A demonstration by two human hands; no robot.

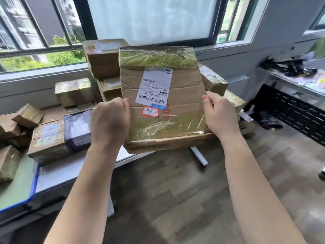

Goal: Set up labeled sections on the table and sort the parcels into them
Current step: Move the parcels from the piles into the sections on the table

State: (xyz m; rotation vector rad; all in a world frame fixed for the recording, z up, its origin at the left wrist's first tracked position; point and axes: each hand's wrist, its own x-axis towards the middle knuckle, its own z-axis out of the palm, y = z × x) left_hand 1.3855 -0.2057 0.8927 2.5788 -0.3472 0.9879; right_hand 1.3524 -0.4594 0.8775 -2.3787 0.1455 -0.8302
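Holding a flat brown cardboard parcel (161,95) banded with clear tape, the person keeps it raised and tilted face-on, over the near edge of the white desk (58,175). The left hand (110,120) has its fingers (126,104) curled tight round the parcel's left edge, knuckles toward the camera. The right hand (220,114) clamps the right edge, thumb pressed on the front face. A white shipping label (154,87) on that face reads upside down, with a small red-bordered sticker (150,111) just below it. Behind the held parcel, stacked brown cardboard boxes (103,59) crowd the desk under the window. A dark purple plastic-wrapped packet (78,127) lies left of the hands, beside flat cartons. A green mat with a blue border (15,187) covers the desk's left end.
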